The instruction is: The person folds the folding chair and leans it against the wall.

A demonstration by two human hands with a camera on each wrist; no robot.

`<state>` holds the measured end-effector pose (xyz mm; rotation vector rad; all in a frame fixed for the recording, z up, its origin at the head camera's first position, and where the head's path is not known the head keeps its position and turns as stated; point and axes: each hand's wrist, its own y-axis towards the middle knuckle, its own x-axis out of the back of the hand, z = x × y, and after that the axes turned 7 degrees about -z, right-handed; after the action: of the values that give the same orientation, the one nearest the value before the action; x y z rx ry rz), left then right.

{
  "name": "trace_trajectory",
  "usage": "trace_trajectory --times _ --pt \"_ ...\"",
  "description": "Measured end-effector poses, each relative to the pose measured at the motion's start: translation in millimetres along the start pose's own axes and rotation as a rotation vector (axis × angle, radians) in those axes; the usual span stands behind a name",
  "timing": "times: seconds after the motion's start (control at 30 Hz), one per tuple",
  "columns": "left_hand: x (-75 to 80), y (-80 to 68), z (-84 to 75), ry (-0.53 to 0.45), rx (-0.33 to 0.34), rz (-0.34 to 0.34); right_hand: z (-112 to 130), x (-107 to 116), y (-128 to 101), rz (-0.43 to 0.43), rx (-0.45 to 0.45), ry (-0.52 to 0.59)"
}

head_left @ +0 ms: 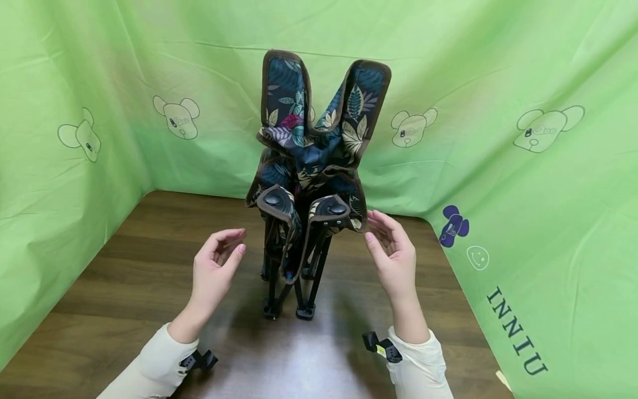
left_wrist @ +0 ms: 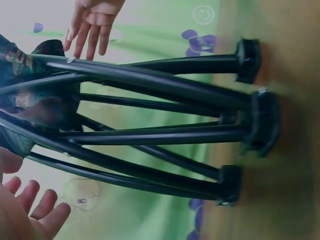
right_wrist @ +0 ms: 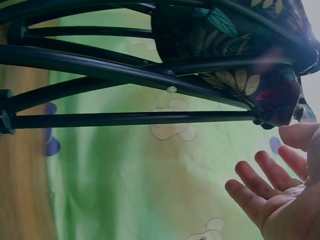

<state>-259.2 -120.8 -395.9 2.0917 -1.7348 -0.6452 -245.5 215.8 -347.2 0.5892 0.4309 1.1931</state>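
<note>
A folding chair (head_left: 319,149) with dark blue leaf-print fabric and brown edging stands partly folded on the table, between the two hands. Its black tube legs (left_wrist: 165,135) cross each other and end in black plastic feet (left_wrist: 262,122). To the left of the chair, my left hand (head_left: 214,263) is held in the air, fingers relaxed and slightly bent, holding nothing. On the other side my right hand (head_left: 396,252) has its fingertips right by the fabric's lower right corner. In the right wrist view its fingers (right_wrist: 265,175) are loosely spread beside the fabric seat (right_wrist: 240,65).
The brown wood-grain table (head_left: 149,266) carries the chair. Green cloth walls (head_left: 214,33) with printed bear heads enclose it at the back and both sides. Each white sleeve (head_left: 159,360) has a black camera mount (head_left: 199,361) strapped at the wrist.
</note>
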Motion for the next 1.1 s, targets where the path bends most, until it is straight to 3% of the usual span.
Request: trace_trajectory --times 0.3,0.67,0.9,1.1 --pt "1.1 -14.3 14.2 0.045 0.154 0.063 -14 -6 -11 0.018 -0.142 -0.013" --pt "-3.7 -18.8 22.9 0.169 0.262 0.171 -28 -18 -24 0.151 -0.217 -0.044" --pt "-7.4 -22.1 27.6 0.24 0.272 0.199 -31 -26 -29 0.204 -0.265 -0.032" --pt "-13.9 -27.9 29.8 0.289 0.251 0.211 -36 -27 -35 0.244 -0.33 -0.09"
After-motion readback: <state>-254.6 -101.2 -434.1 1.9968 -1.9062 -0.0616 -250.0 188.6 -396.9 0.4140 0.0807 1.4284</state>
